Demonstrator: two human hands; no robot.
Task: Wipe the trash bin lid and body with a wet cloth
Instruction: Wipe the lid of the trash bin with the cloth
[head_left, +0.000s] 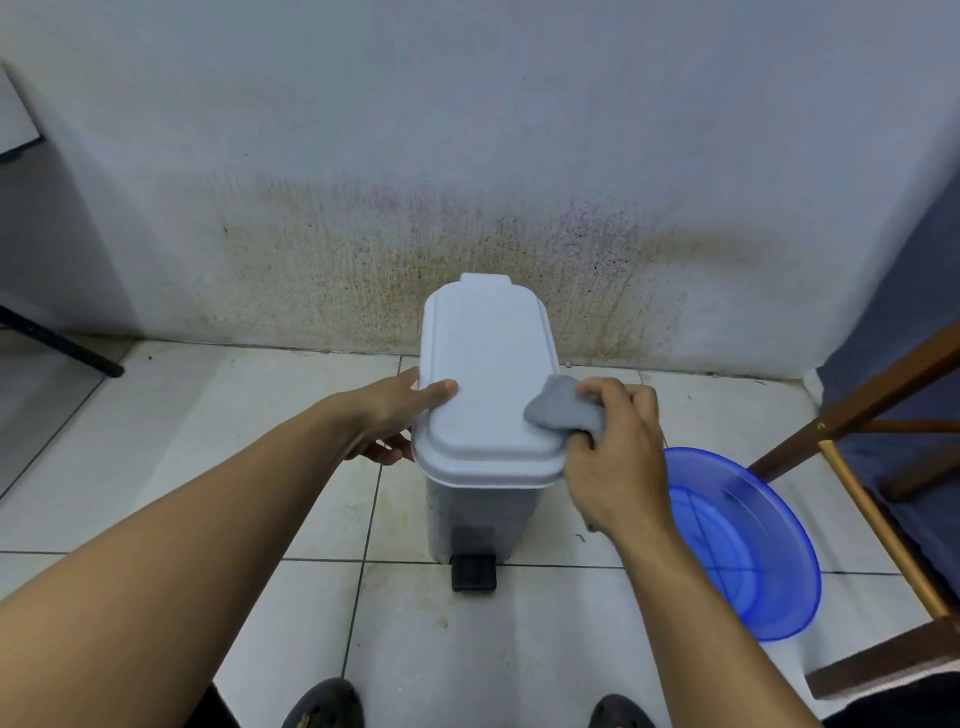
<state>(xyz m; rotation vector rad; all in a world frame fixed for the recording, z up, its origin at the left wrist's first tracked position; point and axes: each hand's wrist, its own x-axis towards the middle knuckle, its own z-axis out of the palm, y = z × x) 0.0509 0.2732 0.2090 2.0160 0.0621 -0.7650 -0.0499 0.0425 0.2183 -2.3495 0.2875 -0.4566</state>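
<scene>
The trash bin (480, 512), pale grey speckled plastic with a rounded oblong lid (485, 374), stands on the tiled floor (208, 426) against a stained wall (363, 234). The left hand (395, 415) steadies the lid's left edge, thumb on top, fingers spread. The right hand (615, 452) has a closed grip on a crumpled grey cloth (558, 410), pressed on the lid's near right corner. A translucent blue basin (748, 545), possibly holding water, sits right.
</scene>
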